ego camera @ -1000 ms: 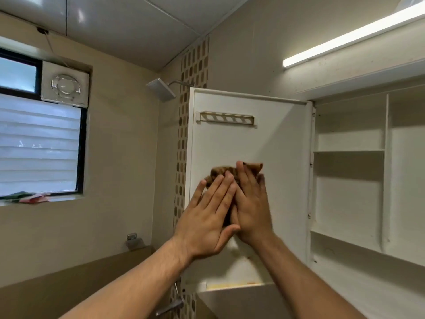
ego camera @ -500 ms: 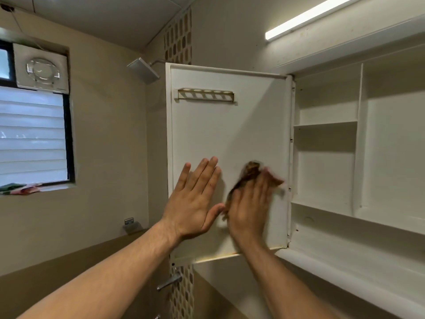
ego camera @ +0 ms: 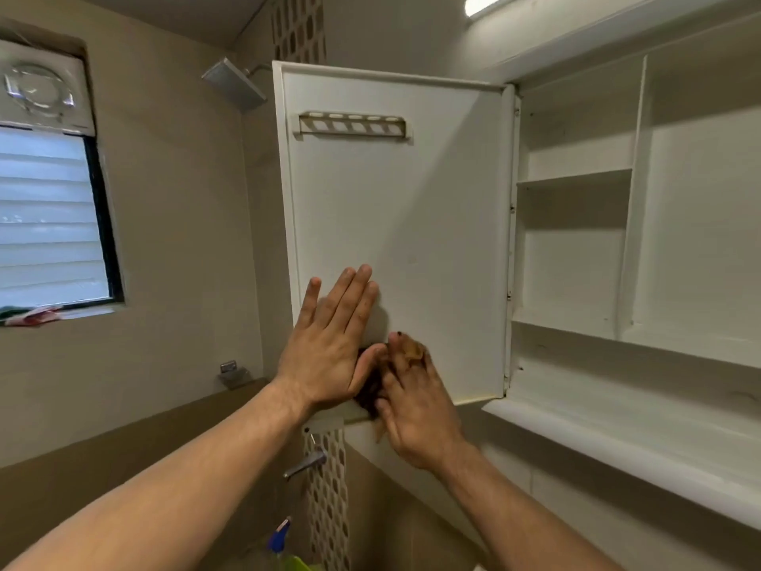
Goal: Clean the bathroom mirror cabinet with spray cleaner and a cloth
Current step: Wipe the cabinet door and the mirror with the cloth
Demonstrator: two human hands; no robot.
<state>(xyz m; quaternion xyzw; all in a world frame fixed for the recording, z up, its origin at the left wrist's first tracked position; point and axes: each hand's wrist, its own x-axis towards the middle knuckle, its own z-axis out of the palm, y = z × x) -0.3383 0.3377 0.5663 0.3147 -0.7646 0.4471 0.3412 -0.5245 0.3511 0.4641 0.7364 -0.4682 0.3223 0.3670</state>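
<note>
Looking up into the mirror cabinet (ego camera: 576,257), with white shelves and dividers filling two to four o'clock. Working on the inner face of its swung-open door (ego camera: 412,199) at centre, with a slotted rack (ego camera: 354,126) near the top at twelve. Bracing that door with the left hand (ego camera: 329,352), palm flat, fingers straight and together, gripping nothing. Pressing the brown cloth (ego camera: 368,387) against the lower part of the door at six o'clock with the right hand (ego camera: 420,410), fingers stretched fairly straight over it, a fold bunched at the fingertips; too blurred to tell whether the thumb hooks the fabric. Spotting the spray cleaner (ego camera: 279,537) at seven o'clock by the bottom edge, only its blue trigger clear, well apart from both hands. Judging the step as the wipe-down of the door's inside, near its bottom rim. Probably next: sweeping along that lower edge with steady pressure while holding the panel against swinging, then turning to the shelves at three o'clock.
</note>
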